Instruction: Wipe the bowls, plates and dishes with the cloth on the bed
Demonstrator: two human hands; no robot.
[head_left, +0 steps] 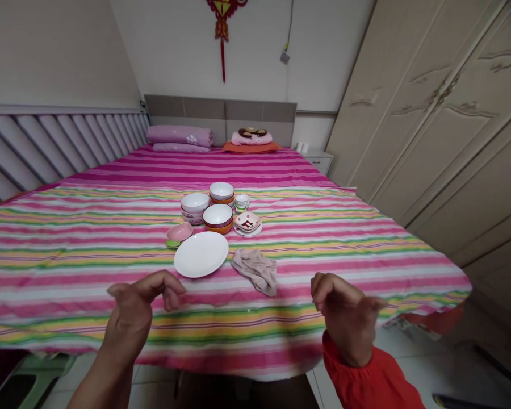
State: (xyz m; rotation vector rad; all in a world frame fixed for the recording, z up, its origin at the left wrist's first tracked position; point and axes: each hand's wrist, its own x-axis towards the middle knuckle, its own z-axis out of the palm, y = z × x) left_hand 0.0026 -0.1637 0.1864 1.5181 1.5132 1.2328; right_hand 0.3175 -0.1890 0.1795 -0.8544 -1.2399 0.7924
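1. Nearest, the left hand point(143, 301) is above the front of the striped cloth point(238, 332), its fingers loosely curled and its thumb spread well away, so the grip is wide and holds nothing. The nearest dish is the white plate point(201, 254), a little farther in.
2. The right hand point(347, 321), below a gathered red sleeve point(372, 378), is likewise wide and without a load, fingers bent and thumb apart. It is nearest to the crumpled beige rag point(255, 270).
3. At the lower left, below the edge of the striped cloth, is part of a green plastic stool point(46, 372).
4. The white plate and the beige rag lie side by side on the striped cloth, plate to the left, between the hands and the other dishes.
5. Behind the plate are a pink bowl point(179, 231) with a green piece point(172, 244) beside it, and a front bowl stack point(218, 217) with white interiors.
6. To the right of that stack, patterned square dishes point(247, 221) rest on a pale plate point(258, 231).
7. Farther back stand a left bowl stack point(195, 203), a rear bowl stack point(222, 192) and a column of small white cups point(241, 200).
8. Farthest are folded purple bedding point(179, 136), an orange pillow point(251, 147) and the grey headboard point(259, 111).
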